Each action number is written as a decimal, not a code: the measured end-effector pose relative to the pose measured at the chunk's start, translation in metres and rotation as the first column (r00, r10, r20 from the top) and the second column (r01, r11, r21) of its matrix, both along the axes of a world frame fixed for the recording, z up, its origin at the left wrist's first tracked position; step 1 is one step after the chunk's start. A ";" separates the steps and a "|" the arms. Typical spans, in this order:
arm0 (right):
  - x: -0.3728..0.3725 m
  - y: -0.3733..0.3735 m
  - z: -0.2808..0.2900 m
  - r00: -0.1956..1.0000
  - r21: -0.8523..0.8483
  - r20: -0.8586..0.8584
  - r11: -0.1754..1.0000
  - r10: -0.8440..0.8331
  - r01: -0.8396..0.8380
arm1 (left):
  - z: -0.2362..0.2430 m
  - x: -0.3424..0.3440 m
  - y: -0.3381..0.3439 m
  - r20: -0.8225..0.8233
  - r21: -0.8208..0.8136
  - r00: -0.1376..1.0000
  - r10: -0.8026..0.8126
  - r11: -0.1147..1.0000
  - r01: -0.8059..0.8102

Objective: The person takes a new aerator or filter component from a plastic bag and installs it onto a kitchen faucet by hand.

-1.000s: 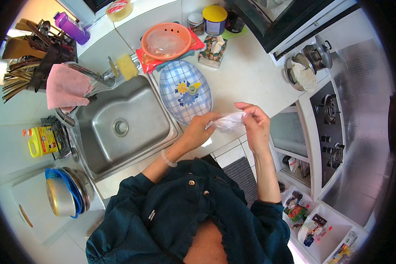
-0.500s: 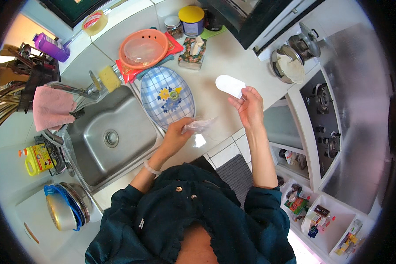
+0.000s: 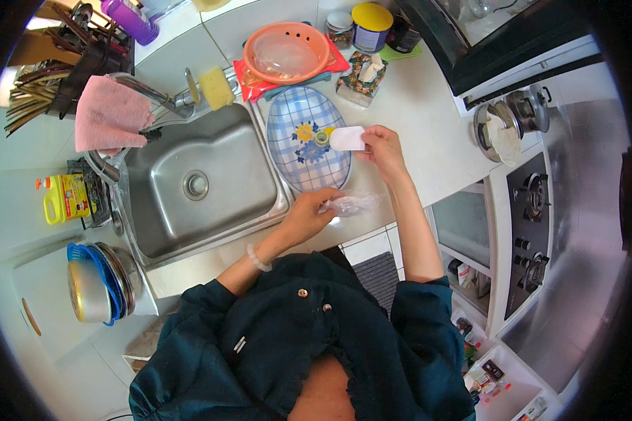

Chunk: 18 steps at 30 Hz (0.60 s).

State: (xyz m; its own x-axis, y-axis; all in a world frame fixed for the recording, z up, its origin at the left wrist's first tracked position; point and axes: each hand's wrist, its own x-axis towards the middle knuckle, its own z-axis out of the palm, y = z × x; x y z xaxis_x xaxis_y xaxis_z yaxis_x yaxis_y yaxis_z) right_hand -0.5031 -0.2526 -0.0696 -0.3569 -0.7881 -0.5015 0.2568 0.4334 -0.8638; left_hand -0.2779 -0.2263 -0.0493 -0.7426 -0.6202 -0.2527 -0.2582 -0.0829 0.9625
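Pinched in my right hand (image 3: pixel 383 151) is a small white flat piece (image 3: pixel 347 139) with one rounded end, which might be a hook or holder. It is held over the right part of a blue-and-white checked oval dish cover (image 3: pixel 295 116) with yellow and blue flowers. My left hand (image 3: pixel 312 212) grips a crumpled clear plastic wrapper (image 3: pixel 354 205) at the counter's front edge, just below the cover. A greenish ring-shaped knob (image 3: pixel 321 138) sits near the middle of the cover, beside the white piece's rounded end.
Left of the cover is a steel sink (image 3: pixel 211 217) with a pink cloth (image 3: pixel 111 114) over its tap. Behind stand an orange colander (image 3: pixel 286 52), a tissue pack (image 3: pixel 361 79), and a yellow-lidded can (image 3: pixel 371 27). A gas stove (image 3: pixel 529 238) is at right.
My right hand has brought the white piece left, over the dish cover. My left hand still holds the wrapper beside the cover. The whole view has shifted.
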 end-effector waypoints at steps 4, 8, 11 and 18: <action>-0.012 -0.012 -0.051 0.911 0.112 -0.366 0.981 0.191 -0.161 | 0.003 0.006 -0.002 -0.047 -0.017 0.999 0.019 1.000 -0.020; -0.008 -0.004 -0.033 0.650 0.101 -0.757 0.995 0.072 0.008 | 0.000 0.008 -0.003 -0.086 -0.003 0.996 0.038 0.999 -0.038; -0.001 0.021 0.024 0.659 -0.059 -0.752 0.996 -0.005 -0.060 | 0.004 0.006 -0.007 -0.078 -0.044 0.997 0.012 0.999 -0.015; 0.040 0.090 0.127 0.659 -0.170 -0.717 0.860 0.227 -0.481 | 0.016 -0.004 -0.008 -0.066 -0.174 0.996 -0.068 0.983 0.056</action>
